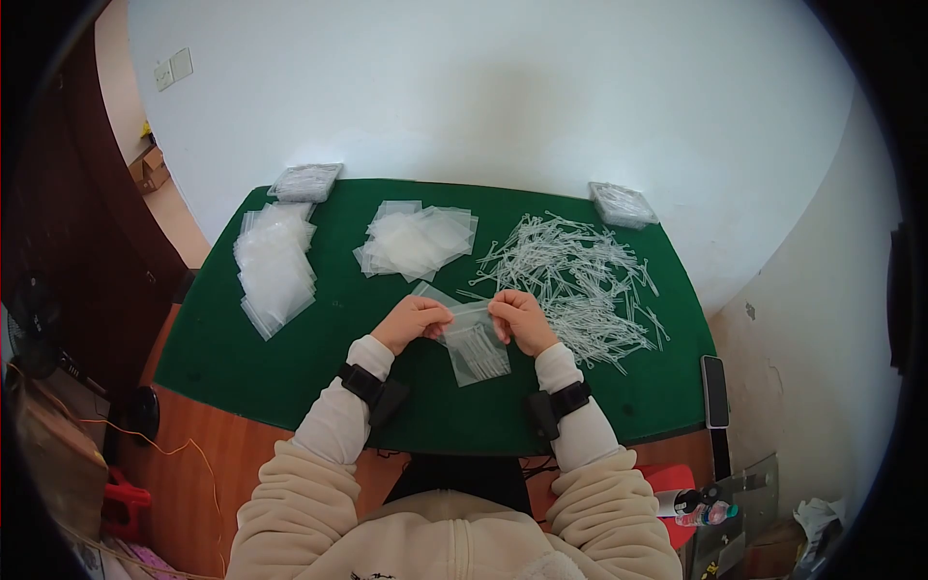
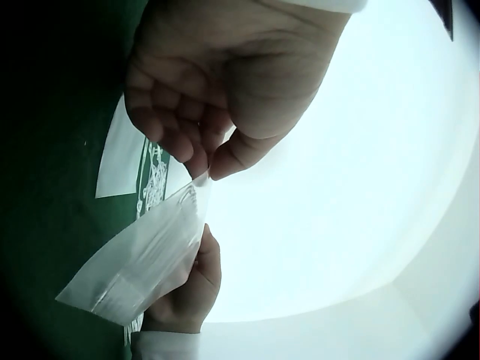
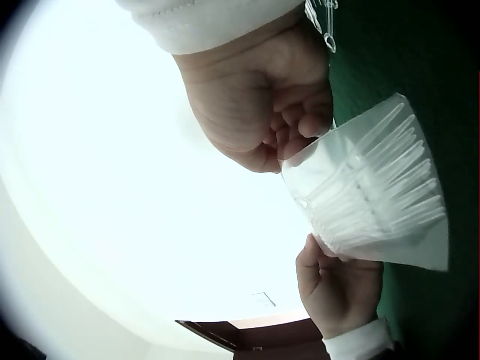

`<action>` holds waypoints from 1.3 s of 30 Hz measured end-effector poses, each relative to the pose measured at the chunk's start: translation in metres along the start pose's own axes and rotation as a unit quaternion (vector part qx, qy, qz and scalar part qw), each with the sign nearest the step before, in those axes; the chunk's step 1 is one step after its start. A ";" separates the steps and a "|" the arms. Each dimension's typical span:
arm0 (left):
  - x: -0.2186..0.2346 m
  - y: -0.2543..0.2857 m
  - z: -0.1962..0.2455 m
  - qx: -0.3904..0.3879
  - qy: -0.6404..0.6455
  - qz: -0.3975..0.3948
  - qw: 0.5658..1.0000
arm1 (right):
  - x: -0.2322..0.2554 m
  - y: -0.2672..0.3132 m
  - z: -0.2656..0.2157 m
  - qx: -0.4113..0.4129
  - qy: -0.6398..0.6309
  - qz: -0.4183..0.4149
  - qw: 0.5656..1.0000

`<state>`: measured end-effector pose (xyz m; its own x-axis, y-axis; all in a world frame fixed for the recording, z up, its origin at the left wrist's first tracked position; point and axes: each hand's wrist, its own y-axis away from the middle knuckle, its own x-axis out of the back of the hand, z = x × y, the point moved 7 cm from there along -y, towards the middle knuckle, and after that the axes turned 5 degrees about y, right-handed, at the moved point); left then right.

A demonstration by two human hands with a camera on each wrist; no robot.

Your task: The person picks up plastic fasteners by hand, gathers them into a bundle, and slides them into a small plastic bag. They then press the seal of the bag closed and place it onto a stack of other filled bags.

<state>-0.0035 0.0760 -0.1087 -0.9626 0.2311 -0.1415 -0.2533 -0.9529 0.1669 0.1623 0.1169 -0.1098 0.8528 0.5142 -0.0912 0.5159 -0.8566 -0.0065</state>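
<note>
Both hands hold up a small clear zip bag (image 1: 478, 356) by its top edge, above the front middle of the green table. My left hand (image 1: 414, 323) pinches the top left corner between thumb and fingers. At the top right corner, my right hand (image 1: 523, 322) pinches the same edge. Inside the bag lie several thin clear plastic sticks (image 3: 394, 176), fanned out through its lower part. Another flat bag (image 1: 435, 294) lies on the table just behind the hands. To the right spreads a big heap of loose clear sticks (image 1: 570, 261), with small loops at their ends.
Flat bags lie in a middle pile (image 1: 416, 242) and a left pile (image 1: 275, 271) on the green table (image 1: 251, 377). Filled clear packs stand at the back left (image 1: 307, 182) and back right (image 1: 623, 205). A phone (image 1: 714, 391) lies at the right edge; a wall backs the table.
</note>
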 end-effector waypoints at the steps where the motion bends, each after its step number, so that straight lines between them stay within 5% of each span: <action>1: 0.001 0.000 0.000 0.000 0.002 0.004 1.000 | 0.001 0.000 0.000 -0.001 0.000 0.002 1.000; 8: 0.010 -0.005 -0.005 -0.020 0.047 0.019 0.999 | 0.005 0.001 -0.004 0.015 -0.036 0.058 0.998; 11: -0.003 -0.003 -0.005 -0.010 0.100 -0.036 0.994 | -0.013 0.004 0.000 -0.035 -0.170 0.008 0.985; 15: -0.002 -0.003 -0.006 -0.004 0.066 -0.019 0.998 | -0.024 0.003 0.012 -0.047 -0.049 -0.062 0.996; 23: -0.014 -0.006 -0.013 -0.009 0.096 -0.009 0.995 | -0.026 -0.001 0.021 -0.034 -0.033 -0.047 0.998; 39: -0.016 -0.006 -0.012 -0.008 0.196 -0.061 0.979 | -0.016 0.003 0.001 -0.014 -0.140 -0.005 0.990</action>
<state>0.0148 0.0753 -0.1194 -0.8134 0.2530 -0.5239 -0.3590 -0.9268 0.1099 0.1498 0.1057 -0.1097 0.7940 0.4875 -0.3631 0.5293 -0.8482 0.0187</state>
